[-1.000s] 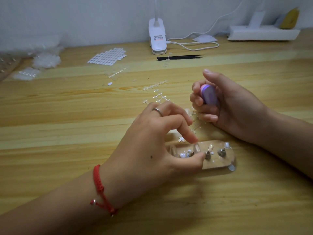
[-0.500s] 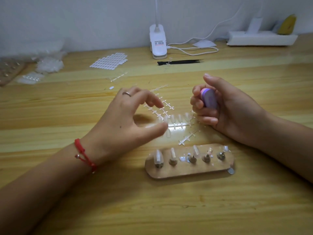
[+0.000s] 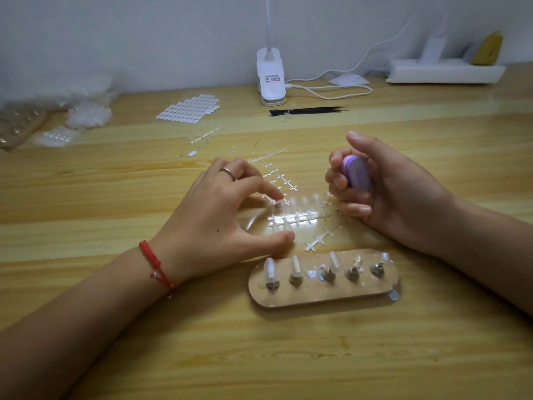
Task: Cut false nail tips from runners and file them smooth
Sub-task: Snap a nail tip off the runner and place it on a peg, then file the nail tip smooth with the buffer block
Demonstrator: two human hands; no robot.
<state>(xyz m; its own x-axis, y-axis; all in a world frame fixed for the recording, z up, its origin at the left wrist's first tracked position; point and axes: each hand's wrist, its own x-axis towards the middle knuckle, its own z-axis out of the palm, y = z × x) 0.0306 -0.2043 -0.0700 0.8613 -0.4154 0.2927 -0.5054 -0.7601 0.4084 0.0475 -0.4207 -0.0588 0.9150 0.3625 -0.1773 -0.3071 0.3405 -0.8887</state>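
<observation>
One purple tool [image 3: 357, 173] in right hand [image 3: 403, 192]

Home craft desk: wooden tabletop [image 3: 115, 356], clip lamp [image 3: 271, 79], power strip [image 3: 444, 73] against white wall [image 3: 144, 39].

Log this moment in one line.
left hand: spread over runner | right hand: grips purple tool | board: holds tips

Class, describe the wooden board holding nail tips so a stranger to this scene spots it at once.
On the wooden table, look just nearer than the left hand and the right hand, which grips a purple tool. There lies a flat oval board carrying a row of five metal stands with clear nail tips. Unlike the clear runners behind it, it is brown and solid.
</observation>
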